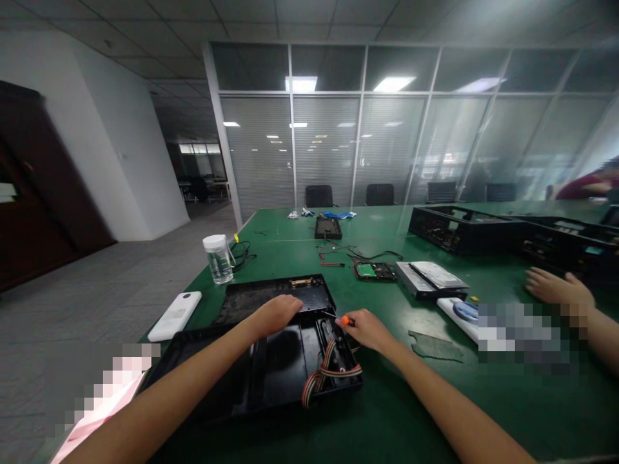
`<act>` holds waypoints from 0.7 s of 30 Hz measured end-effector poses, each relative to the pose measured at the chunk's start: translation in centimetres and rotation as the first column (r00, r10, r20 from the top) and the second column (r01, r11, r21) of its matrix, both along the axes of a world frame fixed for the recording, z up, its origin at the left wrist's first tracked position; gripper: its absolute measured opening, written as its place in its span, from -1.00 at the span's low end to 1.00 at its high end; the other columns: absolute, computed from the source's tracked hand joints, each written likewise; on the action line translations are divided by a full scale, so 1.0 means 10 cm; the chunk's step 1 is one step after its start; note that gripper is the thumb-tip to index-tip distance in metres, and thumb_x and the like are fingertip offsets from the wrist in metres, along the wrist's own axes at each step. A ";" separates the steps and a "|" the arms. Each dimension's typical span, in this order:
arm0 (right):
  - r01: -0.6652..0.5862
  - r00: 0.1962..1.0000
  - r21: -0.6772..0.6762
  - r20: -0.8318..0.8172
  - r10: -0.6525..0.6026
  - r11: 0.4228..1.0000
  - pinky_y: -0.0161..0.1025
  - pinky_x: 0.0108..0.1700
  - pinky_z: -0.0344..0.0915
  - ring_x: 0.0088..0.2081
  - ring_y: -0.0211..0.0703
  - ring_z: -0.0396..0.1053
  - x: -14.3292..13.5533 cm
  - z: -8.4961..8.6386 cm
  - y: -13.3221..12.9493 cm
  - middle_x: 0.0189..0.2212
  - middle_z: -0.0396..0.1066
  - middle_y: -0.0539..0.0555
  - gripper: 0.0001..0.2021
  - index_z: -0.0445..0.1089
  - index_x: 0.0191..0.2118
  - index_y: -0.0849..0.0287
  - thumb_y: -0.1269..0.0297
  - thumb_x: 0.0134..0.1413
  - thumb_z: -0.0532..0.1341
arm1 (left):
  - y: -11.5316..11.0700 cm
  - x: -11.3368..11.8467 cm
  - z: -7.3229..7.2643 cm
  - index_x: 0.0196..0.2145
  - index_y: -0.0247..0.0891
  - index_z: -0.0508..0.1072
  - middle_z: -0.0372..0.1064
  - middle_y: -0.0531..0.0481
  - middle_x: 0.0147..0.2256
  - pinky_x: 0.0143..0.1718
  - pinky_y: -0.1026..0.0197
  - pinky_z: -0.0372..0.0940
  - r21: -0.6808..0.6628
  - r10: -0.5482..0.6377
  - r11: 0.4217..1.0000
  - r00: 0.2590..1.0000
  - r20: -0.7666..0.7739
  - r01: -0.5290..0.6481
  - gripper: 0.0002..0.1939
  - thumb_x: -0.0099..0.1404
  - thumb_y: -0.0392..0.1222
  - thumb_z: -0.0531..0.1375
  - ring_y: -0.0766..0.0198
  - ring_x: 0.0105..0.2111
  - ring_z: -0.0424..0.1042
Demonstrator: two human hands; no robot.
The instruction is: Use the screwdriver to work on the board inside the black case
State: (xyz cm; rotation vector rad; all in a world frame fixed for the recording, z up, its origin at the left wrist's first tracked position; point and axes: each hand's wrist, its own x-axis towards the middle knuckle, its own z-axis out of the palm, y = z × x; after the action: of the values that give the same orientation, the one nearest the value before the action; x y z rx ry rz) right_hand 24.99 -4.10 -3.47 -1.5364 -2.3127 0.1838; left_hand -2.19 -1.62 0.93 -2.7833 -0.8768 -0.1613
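A black metal case lies unfolded before me, its raised rear panel joined along the middle. My left hand rests at that middle edge with fingers curled down onto the metal; the fingertips are partly hidden. In my right hand is a screwdriver with an orange handle. Its thin shaft points left, toward the right end of the same edge; the tip is too small to make out clearly. Striped ribbon cable spills over the case's front right corner, below my right hand.
Left of the case are a water bottle and a white phone. Beyond it sit a green circuit board, a silver drive and loose cables. Large black chassis stand far right, near another person's hand.
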 end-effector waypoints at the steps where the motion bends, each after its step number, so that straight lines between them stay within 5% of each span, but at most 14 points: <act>1: -0.007 1.000 0.001 0.003 0.007 1.000 -0.35 -0.47 -0.01 -0.54 -0.24 0.26 -0.01 -0.01 0.00 -0.61 0.37 0.04 -0.55 0.39 -0.52 0.17 -0.03 0.13 -0.04 | 0.00 0.06 0.03 -0.25 -0.31 0.29 0.32 -0.11 -0.29 -0.20 0.21 0.19 -0.039 0.023 0.999 1.000 -0.009 -0.024 -0.81 0.34 -0.34 -0.10 0.22 -0.28 0.31; 9: 0.154 0.987 0.070 -0.068 -0.149 0.986 -0.33 -0.48 -0.02 -0.53 -0.20 0.29 0.13 -0.01 0.10 -0.59 0.39 0.07 -0.53 0.38 -0.53 0.14 -0.05 0.13 -0.08 | 0.10 0.51 -0.06 -0.27 -0.31 0.38 0.40 -0.11 -0.33 -0.22 0.23 0.22 -0.159 0.020 0.987 0.997 0.073 -0.008 -0.84 0.29 -0.23 0.03 0.17 -0.26 0.38; 15: 0.356 0.916 0.114 -0.241 -0.321 0.928 -0.33 -0.47 0.03 -0.51 -0.17 0.31 0.31 0.05 0.18 -0.56 0.42 0.09 -0.48 0.37 -0.52 0.13 -0.13 0.11 -0.12 | 0.12 0.53 -0.36 -0.23 -0.30 0.42 0.42 -0.07 -0.23 -0.12 0.24 0.20 -0.170 0.027 0.985 0.963 0.267 0.020 -0.76 0.34 -0.23 -0.03 0.25 -0.20 0.37; 21: 0.387 0.893 0.096 -0.289 -0.346 0.917 -0.32 -0.47 0.04 -0.49 -0.15 0.33 0.36 0.09 0.21 -0.57 0.41 0.08 -0.49 0.36 -0.52 0.13 -0.15 0.09 -0.10 | 0.04 0.54 -0.53 -0.20 -0.31 0.40 0.41 -0.10 -0.25 -0.10 0.19 0.20 -0.151 0.036 0.989 0.958 0.285 0.007 -0.73 0.35 -0.29 -0.08 0.24 -0.20 0.35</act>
State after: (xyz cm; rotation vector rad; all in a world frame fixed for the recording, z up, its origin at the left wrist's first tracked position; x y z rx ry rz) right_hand 28.62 -2.02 -2.53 -1.7193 -1.7508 0.1054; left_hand 3.26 -1.19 -4.40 -2.9395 -1.0130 -0.5305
